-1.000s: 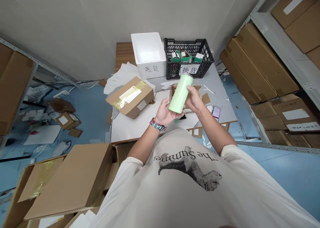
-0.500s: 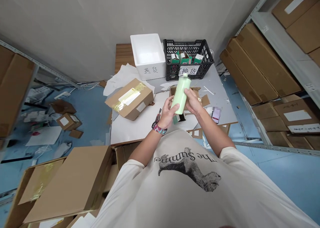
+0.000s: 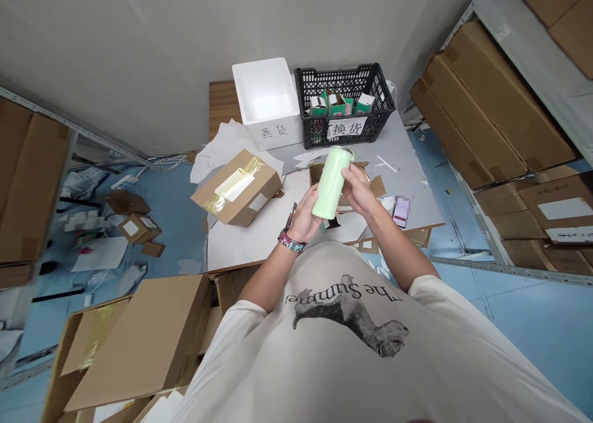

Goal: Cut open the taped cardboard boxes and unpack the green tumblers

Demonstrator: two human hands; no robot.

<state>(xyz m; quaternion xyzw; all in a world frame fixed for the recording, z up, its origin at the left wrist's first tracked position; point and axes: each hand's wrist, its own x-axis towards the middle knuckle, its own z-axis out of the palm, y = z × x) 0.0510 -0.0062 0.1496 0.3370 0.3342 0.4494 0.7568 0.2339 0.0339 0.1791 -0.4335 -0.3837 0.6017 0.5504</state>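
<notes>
A pale green bottle (image 3: pixel 332 185) is held tilted between my two hands above the table. My left hand (image 3: pixel 306 214) closes on its lower left side, the fingers partly hidden behind it. My right hand (image 3: pixel 358 190) grips the right side, higher up. Below the bottle lies an opened cardboard box (image 3: pixel 317 173), largely covered by the bottle and my hands. To the left rests a taped carton (image 3: pixel 241 188) with a white label.
A white foam box (image 3: pixel 273 129) and a black plastic crate (image 3: pixel 345 136) holding several small green and white boxes stand at the back. A phone (image 3: pixel 401 213) lies near the right edge. Shelves with cartons (image 3: pixel 482 102) flank the right; a large carton (image 3: pixel 139 330) stands at lower left.
The bottle has turned in my hands, so its top, which showed a small knob, now shows a dark rim and a loop at the side. The whole view has shifted slightly.
</notes>
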